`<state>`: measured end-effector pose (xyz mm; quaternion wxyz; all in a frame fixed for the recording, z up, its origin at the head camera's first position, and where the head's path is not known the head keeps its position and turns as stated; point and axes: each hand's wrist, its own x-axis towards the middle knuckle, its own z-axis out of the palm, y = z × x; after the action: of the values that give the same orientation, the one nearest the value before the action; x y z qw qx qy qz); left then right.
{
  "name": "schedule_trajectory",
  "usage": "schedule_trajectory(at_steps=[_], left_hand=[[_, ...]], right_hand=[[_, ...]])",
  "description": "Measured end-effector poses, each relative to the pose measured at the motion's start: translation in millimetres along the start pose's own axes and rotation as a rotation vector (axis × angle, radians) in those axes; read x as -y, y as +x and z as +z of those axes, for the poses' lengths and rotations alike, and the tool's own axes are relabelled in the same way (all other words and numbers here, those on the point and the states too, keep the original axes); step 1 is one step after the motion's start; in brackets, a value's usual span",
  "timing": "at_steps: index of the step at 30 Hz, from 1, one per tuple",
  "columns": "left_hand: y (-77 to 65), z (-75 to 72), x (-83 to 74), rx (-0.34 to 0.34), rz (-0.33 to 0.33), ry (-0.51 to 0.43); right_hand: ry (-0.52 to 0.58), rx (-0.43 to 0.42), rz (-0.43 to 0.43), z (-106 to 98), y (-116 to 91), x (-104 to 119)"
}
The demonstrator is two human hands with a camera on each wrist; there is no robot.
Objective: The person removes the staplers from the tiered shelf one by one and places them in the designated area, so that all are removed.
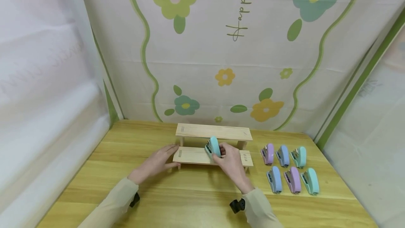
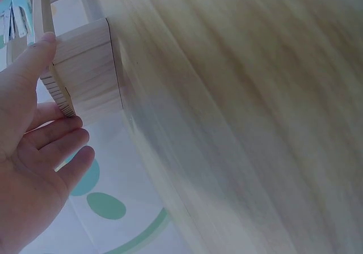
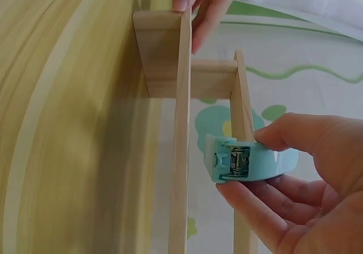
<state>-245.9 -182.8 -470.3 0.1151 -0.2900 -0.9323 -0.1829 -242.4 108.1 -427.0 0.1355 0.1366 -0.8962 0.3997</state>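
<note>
A two-tier wooden shelf stands on the table near the back wall. My left hand holds the left end of its lower tier, with the thumb at the front corner and the fingers spread along the end. In my right hand is a mint-green stapler, pinched between thumb and fingers. The right wrist view shows the stapler close over the lower tier, a small gap between them. Part of the stapler is hidden by the fingers.
Right of the shelf, staplers stand in two rows: purple, blue and mint-green behind; blue, purple and mint-green in front. A flowered cloth hangs behind the table.
</note>
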Motion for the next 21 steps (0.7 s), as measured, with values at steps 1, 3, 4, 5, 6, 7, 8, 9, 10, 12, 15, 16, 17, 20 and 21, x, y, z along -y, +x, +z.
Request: schedule_trajectory(at_steps=[1,3,4,5,6,7,8,9,10,12,15,16,17,20,21], left_hand=[[0.0,0.1,0.0,-0.003,0.004,0.003],[-0.1,0.1,0.1,-0.003,0.003,0.005],[-0.3,-0.1,0.1,-0.001,-0.001,0.005],[-0.4,-0.2,0.1,0.000,-0.003,0.004],[-0.5,-0.1,0.2,0.000,-0.003,0.010],[-0.7,-0.2,0.3,0.001,-0.004,0.008],[-0.7,-0.5,0.2,0.003,-0.009,0.003],[-0.8,-0.5,0.3,0.003,-0.009,0.002],[-1.0,-0.5,0.4,0.003,-0.010,0.001],[-1.0,0.0,0.6,0.002,-0.008,0.002],[-0.7,0.9,0.8,0.003,-0.009,-0.002],[-0.5,1.2,0.8,0.003,-0.008,-0.002],[-0.6,1.6,1.0,0.002,-0.007,-0.003],[-0.5,2.0,1.1,0.000,-0.005,-0.008],[-0.5,2.0,1.2,-0.002,-0.004,-0.009]], right_hand=[[-0.006,-0.007,0.004,-2,-1,-2],[-0.015,-0.018,0.014,-6,-2,-4],[-0.018,-0.024,0.020,-8,-2,-5],[-0.021,-0.029,0.023,-10,-3,-7],[-0.024,-0.032,0.027,-11,-3,-8],[-0.030,-0.037,0.030,-13,-3,-9],[-0.036,-0.041,0.034,-15,-4,-11],[-0.043,-0.044,0.038,-16,-4,-12],[-0.050,-0.048,0.043,-18,-5,-13],[-0.062,-0.054,0.054,-21,-6,-16],[-0.072,-0.061,0.073,-26,-7,-20],[-0.073,-0.065,0.077,-27,-8,-21],[-0.076,-0.069,0.080,-29,-9,-23],[-0.085,-0.086,0.078,-33,-11,-27],[-0.085,-0.089,0.081,-35,-11,-29]])
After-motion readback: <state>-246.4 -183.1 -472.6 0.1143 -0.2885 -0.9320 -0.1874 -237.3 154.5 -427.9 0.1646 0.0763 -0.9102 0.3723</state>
